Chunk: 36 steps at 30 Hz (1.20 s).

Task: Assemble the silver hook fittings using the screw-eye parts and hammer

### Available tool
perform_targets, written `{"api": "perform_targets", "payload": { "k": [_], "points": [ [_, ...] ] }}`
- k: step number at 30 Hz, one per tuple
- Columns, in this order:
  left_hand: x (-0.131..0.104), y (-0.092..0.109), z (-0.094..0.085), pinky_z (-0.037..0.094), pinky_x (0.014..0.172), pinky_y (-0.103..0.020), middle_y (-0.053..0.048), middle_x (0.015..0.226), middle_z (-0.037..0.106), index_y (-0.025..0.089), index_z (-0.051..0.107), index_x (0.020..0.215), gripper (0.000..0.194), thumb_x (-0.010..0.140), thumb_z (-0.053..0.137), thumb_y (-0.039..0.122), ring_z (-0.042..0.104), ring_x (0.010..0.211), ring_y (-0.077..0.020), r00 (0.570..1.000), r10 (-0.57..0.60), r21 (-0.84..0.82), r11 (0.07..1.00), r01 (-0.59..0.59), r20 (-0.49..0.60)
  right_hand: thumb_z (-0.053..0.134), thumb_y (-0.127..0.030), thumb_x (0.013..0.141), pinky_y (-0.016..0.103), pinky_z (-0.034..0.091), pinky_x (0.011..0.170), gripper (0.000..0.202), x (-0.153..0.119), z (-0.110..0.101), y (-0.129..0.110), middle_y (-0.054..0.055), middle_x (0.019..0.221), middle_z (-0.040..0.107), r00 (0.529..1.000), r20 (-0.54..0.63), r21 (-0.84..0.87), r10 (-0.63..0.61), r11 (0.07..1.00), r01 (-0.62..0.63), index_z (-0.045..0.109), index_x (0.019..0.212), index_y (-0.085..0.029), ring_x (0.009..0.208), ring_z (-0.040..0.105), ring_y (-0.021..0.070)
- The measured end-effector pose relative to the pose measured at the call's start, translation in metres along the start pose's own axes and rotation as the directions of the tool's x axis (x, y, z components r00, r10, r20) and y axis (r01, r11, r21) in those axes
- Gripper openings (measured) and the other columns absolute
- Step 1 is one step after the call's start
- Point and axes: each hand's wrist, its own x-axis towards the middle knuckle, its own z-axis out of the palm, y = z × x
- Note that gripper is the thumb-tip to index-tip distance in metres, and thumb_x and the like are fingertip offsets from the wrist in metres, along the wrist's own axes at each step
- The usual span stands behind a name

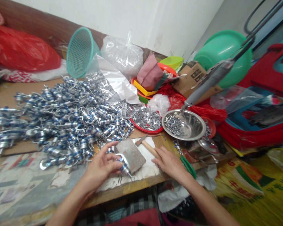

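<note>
My left hand (101,164) is closed, thumb and fingers pinching a blue-and-silver metal fitting with a curved hook and a small ring at its end (125,169). The fitting is tilted at the near left side of a flat grey metal block (132,153). To the right, my right hand (168,160) is wrapped around the wooden handle of a small hammer (151,148). The hammer's head points away to the left, just beyond the block's right side. White paper or card (152,171) lies beneath the block and the hammer.
A large heap of similar fittings (75,116) covers the left. Behind the block are a red tray of small metal pieces (146,130) and a steel bowl of pins (198,128). A grey tool on a rod (207,80) hangs above the bowl. Green-handled scissors or pliers (188,167) lie at right.
</note>
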Motion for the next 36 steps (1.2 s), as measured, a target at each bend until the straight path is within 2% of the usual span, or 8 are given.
{"api": "perform_targets", "payload": {
  "k": [5, 10, 15, 20, 23, 29, 33, 36],
  "points": [
    [0.001, -0.003, -0.001, 0.052, 0.054, -0.029, 0.002, 0.068, 0.063, 0.022, 0.041, 0.115, 0.067, 0.057, 0.072, 0.016, 0.061, 0.058, -0.0147, 1.0, 0.015, 0.0, 1.0, -0.015, -0.015, 0.049, -0.02, 0.08, 0.029, 0.045, 0.071, 0.021, -0.014, -0.007, -0.005, 0.005, 0.088, 0.058, 0.992, -0.122, 0.136, -0.042, 0.989, 0.059, 0.054, 0.1, -0.017, 0.08, 0.057, 0.0174],
    [0.002, -0.003, -0.003, 0.053, 0.054, -0.029, 0.003, 0.067, 0.063, 0.022, 0.038, 0.117, 0.07, 0.057, 0.072, 0.015, 0.061, 0.057, -0.0142, 1.0, 0.017, 0.008, 1.0, -0.017, -0.025, 0.047, -0.011, 0.083, 0.028, 0.046, 0.08, 0.045, -0.037, -0.034, -0.04, 0.006, 0.106, 0.058, 0.883, -0.346, 0.236, -0.317, 0.882, 0.409, 0.041, 0.126, -0.026, 0.096, 0.056, 0.0166],
    [0.0, -0.004, -0.001, 0.052, 0.052, -0.028, 0.003, 0.065, 0.063, 0.022, 0.035, 0.12, 0.075, 0.056, 0.072, 0.013, 0.06, 0.054, -0.0129, 0.997, 0.049, 0.003, 0.999, -0.049, -0.056, 0.039, -0.005, 0.083, 0.027, 0.051, 0.069, 0.051, -0.054, -0.024, -0.049, 0.005, 0.094, 0.062, 0.916, -0.145, 0.144, -0.375, 0.908, 0.394, 0.039, 0.13, -0.025, 0.081, 0.06, 0.016],
    [0.0, -0.003, 0.0, 0.052, 0.05, -0.027, 0.003, 0.064, 0.062, 0.022, 0.034, 0.123, 0.078, 0.056, 0.073, 0.014, 0.059, 0.053, -0.0127, 0.997, 0.06, -0.002, 0.998, -0.06, -0.041, 0.038, -0.006, 0.083, 0.029, 0.05, 0.074, 0.05, -0.052, -0.016, -0.052, 0.007, 0.097, 0.062, 0.91, -0.198, 0.133, -0.365, 0.909, 0.394, 0.039, 0.13, -0.024, 0.084, 0.06, 0.0165],
    [-0.001, -0.002, -0.001, 0.051, 0.052, -0.028, 0.003, 0.065, 0.063, 0.023, 0.035, 0.123, 0.076, 0.056, 0.072, 0.015, 0.06, 0.055, -0.0136, 0.997, 0.06, 0.007, 0.998, -0.06, -0.044, 0.043, -0.011, 0.083, 0.027, 0.05, 0.074, 0.045, -0.036, -0.014, -0.047, 0.005, 0.093, 0.063, 0.951, -0.139, 0.234, -0.277, 0.924, 0.303, 0.045, 0.126, -0.024, 0.083, 0.06, 0.0155],
    [-0.005, -0.001, -0.004, 0.048, 0.073, -0.032, -0.004, 0.073, 0.068, 0.016, 0.067, 0.068, 0.007, 0.063, 0.066, 0.021, 0.062, 0.071, -0.0182, 0.982, 0.182, 0.424, 0.894, -0.143, -0.054, 0.054, -0.023, 0.078, 0.029, 0.05, 0.07, 0.034, 0.017, 0.005, -0.005, 0.006, 0.095, 0.067, 0.995, -0.07, 0.233, -0.075, 0.968, 0.09, 0.058, 0.112, -0.018, 0.081, 0.062, 0.0176],
    [-0.004, -0.005, -0.005, 0.045, 0.076, -0.029, -0.005, 0.088, 0.061, 0.02, 0.069, 0.061, 0.005, 0.063, 0.066, 0.023, 0.059, 0.084, -0.0194, 0.911, 0.412, 0.558, 0.753, -0.35, 0.016, 0.044, -0.027, 0.086, 0.028, 0.046, 0.076, 0.028, 0.054, 0.004, 0.008, 0.006, 0.094, 0.066, 0.994, -0.072, 0.086, -0.084, 0.992, 0.09, 0.065, 0.102, -0.019, 0.085, 0.06, 0.0174],
    [-0.001, -0.007, -0.004, 0.045, 0.07, -0.027, -0.003, 0.082, 0.06, 0.021, 0.069, 0.063, 0.005, 0.065, 0.065, 0.023, 0.059, 0.079, -0.0177, 0.886, 0.457, 0.602, 0.687, -0.407, 0.078, 0.038, -0.018, 0.087, 0.03, 0.04, 0.085, 0.03, 0.094, -0.001, 0.005, 0.01, 0.104, 0.061, 0.992, -0.108, -0.022, -0.065, 0.998, 0.063, 0.063, 0.102, -0.016, 0.098, 0.055, 0.0198]
  ]
}}
